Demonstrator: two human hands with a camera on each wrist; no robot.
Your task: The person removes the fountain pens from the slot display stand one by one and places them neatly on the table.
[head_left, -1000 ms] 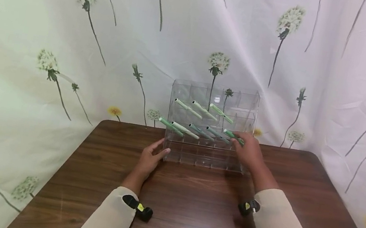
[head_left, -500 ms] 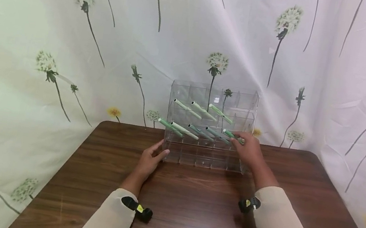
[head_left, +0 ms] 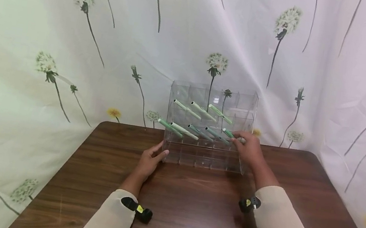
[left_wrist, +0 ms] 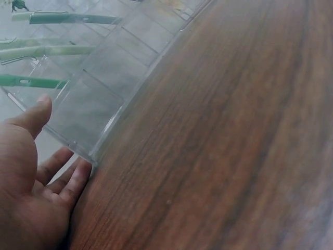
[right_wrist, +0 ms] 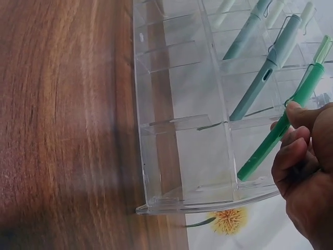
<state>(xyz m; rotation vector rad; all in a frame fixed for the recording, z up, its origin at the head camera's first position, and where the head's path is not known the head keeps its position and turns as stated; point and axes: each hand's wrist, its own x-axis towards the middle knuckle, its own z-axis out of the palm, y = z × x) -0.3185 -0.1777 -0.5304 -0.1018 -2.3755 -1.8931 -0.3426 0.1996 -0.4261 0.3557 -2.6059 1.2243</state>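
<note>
A clear acrylic display rack (head_left: pixel 202 161) with stepped compartments stands at the back of the table, holding green pens of several shades. My right hand (head_left: pixel 249 147) pinches a bright green pen (right_wrist: pixel 260 155) between thumb and fingers at the right end of the lower row of pens. The pen lies tilted, its bottom end in the rightmost compartment in the right wrist view. Left of it rests a grey-green pen (right_wrist: pixel 257 86). My left hand (left_wrist: pixel 39 198) touches the rack's lower left corner with fairly straight fingers, thumb at the front edge.
Three pale green pens, among them a light one (head_left: pixel 220 113), lie in the tier above. The brown wooden table (head_left: pixel 188 211) stretches toward me. A white cloth (head_left: pixel 127 32) printed with dandelions hangs close behind the rack.
The lower part of the bright green pen, visible past my right fingers earlier, is now hidden by them. The left hand and the rack keep their places.
</note>
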